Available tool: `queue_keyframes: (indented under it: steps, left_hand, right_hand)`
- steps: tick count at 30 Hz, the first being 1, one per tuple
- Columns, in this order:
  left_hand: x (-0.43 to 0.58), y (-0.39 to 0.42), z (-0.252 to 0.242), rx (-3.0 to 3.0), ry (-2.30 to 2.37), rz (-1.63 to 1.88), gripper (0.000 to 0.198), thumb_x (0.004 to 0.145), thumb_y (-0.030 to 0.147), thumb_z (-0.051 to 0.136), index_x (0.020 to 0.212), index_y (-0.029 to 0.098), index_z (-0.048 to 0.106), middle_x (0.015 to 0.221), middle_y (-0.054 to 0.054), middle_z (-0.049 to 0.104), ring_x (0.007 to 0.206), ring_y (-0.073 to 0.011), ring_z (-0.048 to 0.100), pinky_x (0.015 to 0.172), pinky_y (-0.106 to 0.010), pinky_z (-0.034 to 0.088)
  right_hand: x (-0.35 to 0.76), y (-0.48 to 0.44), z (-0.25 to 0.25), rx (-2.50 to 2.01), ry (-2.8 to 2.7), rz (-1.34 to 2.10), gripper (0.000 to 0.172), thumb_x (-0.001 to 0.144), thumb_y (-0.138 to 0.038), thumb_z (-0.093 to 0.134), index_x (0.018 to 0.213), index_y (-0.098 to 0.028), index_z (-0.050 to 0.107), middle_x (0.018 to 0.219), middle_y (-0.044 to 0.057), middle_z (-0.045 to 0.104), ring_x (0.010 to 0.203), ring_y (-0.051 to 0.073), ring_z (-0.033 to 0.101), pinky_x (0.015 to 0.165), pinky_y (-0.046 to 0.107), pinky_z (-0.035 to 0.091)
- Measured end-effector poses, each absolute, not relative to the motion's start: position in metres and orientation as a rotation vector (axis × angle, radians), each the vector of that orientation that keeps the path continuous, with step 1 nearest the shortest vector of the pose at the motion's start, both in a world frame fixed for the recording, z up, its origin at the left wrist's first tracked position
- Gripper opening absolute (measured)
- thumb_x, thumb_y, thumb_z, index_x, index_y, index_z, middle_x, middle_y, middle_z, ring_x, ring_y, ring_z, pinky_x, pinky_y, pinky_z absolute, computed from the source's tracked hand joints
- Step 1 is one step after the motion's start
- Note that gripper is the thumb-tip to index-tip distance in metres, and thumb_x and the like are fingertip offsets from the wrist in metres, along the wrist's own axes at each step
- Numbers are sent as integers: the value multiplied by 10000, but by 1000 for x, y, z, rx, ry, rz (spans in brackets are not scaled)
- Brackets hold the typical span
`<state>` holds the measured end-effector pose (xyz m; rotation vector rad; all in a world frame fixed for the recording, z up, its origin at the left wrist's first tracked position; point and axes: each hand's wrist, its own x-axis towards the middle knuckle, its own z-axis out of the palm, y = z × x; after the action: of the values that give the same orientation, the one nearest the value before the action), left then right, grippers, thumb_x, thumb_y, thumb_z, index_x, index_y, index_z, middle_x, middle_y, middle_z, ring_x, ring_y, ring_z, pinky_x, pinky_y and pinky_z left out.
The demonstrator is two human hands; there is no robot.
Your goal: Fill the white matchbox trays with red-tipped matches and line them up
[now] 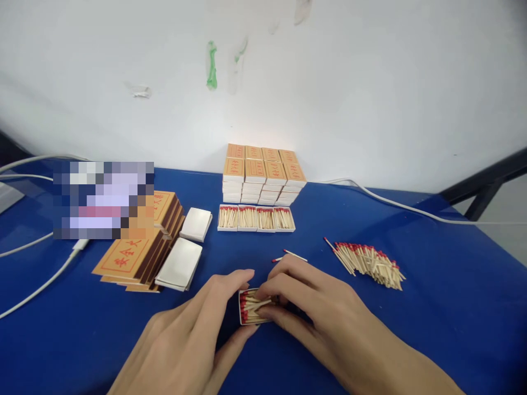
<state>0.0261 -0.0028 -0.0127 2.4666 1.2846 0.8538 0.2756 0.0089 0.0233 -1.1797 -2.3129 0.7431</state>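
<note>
In the head view, low in the middle of the frame, your left hand [193, 334] brackets the left end of a small white tray [240, 314]. The forefinger lies along its far edge and the thumb against its near edge, so it is closed on the tray. Your right hand [325, 312] covers the tray's right half, fingers curled down onto the matches [252, 305] lying in it. The fingers hide whether they pinch a few sticks or only press them flat, so I cannot tell that grip.

The red heads sit at the tray's left end and a few sticks lie crossed. I judge the job here is to settle them level:
- Clamp lightly with the left hand, since thin card walls look likely to bow.
- Stroke the sticks lengthways with flat right fingertips, heads all one way.
- Watch that nothing stands above the rim.

Right of your hands on the blue table [444, 329] lies a loose pile of matches [370, 265], with two stray matches [290, 255] just above your right knuckles. At centre, a row of filled trays [256, 218] sits before a stack of closed boxes [263, 173]. Left of centre lie empty white trays [181, 264] beside orange sleeves [127, 257].
</note>
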Motion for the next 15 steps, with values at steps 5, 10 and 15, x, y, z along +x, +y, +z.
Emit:
queue_keyframes:
  steps: [5, 10, 15]
  left_hand:
    - [26, -1, -9, 2470, 1269, 861, 356, 1254, 475, 428, 1521, 275, 550, 1033, 22, 812, 387, -80, 584, 317, -209, 420]
    - [25, 2, -1, 2476, 1179, 806, 250, 1241, 367, 462, 1413, 302, 631, 1222, 7, 832, 805, -128, 861, 663, -187, 690]
    - [21, 3, 0, 2513, 1093, 804, 372, 1244, 307, 415, 1447, 326, 726, 1285, -20, 809, 715, -88, 819, 719, -171, 696]
  right_hand:
    - [293, 17, 37, -1334, -2157, 720, 88, 1098, -292, 772, 1175, -330, 791, 1101, -18, 706, 865, 122, 690, 766, 242, 587]
    - [315, 26, 41, -1609, -2154, 576, 75, 1096, -391, 770, 1117, -336, 817, 1083, -3, 739, 810, 147, 679, 677, 276, 547]
    - [312, 25, 30, -1677, -2231, 479, 117, 1098, -398, 760, 1182, -317, 771, 1198, 24, 736, 908, 184, 727, 773, 318, 583]
